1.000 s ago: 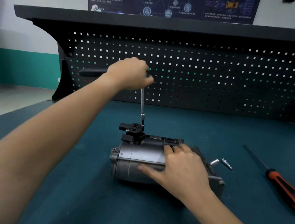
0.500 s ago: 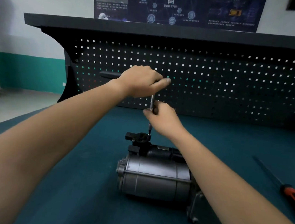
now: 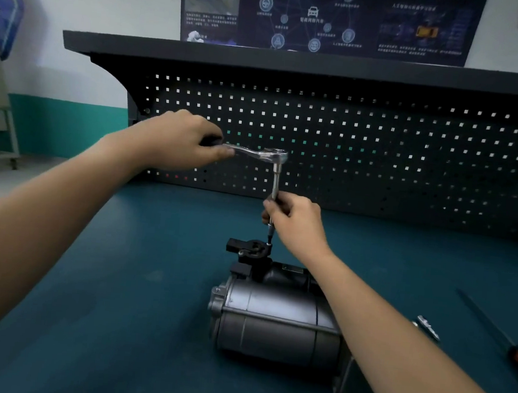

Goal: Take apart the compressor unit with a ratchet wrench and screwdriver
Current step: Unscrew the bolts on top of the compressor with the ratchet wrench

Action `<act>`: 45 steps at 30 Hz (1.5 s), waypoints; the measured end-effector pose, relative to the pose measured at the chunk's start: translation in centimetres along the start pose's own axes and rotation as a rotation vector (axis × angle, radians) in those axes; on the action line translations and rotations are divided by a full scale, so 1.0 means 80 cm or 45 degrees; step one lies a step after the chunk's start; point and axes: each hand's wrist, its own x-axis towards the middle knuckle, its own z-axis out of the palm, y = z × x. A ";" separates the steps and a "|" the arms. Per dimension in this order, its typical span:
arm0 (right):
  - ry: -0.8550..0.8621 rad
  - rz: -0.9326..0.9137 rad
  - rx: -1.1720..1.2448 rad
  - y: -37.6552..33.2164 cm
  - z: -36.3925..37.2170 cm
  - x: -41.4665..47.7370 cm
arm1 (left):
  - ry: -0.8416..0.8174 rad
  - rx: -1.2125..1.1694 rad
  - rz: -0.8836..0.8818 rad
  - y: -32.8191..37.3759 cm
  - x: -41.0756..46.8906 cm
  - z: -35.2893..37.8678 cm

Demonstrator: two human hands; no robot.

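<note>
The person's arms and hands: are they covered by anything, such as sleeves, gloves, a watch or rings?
No. The left forearm and the right forearm are bare up to the frame edge; no sleeve appears. The left hand and the right hand wear no gloves, and no watch, bracelet or ring is visible.

I see dim, flat light, deep shade under the shelf (image 3: 294,62) and a glint on the ratchet wrench (image 3: 257,153). Wide-angle distortion bows the edges; detail is soft.
</note>
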 end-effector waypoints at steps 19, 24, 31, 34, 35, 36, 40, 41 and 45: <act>-0.087 0.086 0.238 0.015 -0.005 -0.002 | 0.589 0.133 0.011 0.043 0.037 0.029; -0.121 0.132 0.257 0.024 -0.005 -0.001 | 0.438 0.208 -0.068 0.053 0.050 0.020; -0.117 0.118 0.238 0.022 0.001 0.000 | -0.101 0.470 -0.164 0.102 0.006 -0.029; -0.153 0.138 0.264 0.024 -0.004 -0.003 | -0.260 0.145 -0.037 0.106 -0.011 -0.046; -0.164 0.145 0.273 0.025 -0.004 -0.004 | -0.244 0.008 -0.025 0.100 -0.015 -0.048; -0.170 0.148 0.280 0.025 -0.005 -0.004 | -0.194 -0.097 -0.017 0.092 -0.018 -0.046; -0.203 0.137 0.296 0.025 -0.008 -0.004 | 0.303 -0.395 -0.083 0.051 0.004 -0.012; -0.207 0.132 0.301 0.026 -0.008 -0.005 | 0.442 -0.474 -0.136 0.041 0.016 -0.001; -0.220 0.146 0.349 0.028 -0.006 -0.005 | 0.701 -1.128 -0.511 0.032 0.063 0.039</act>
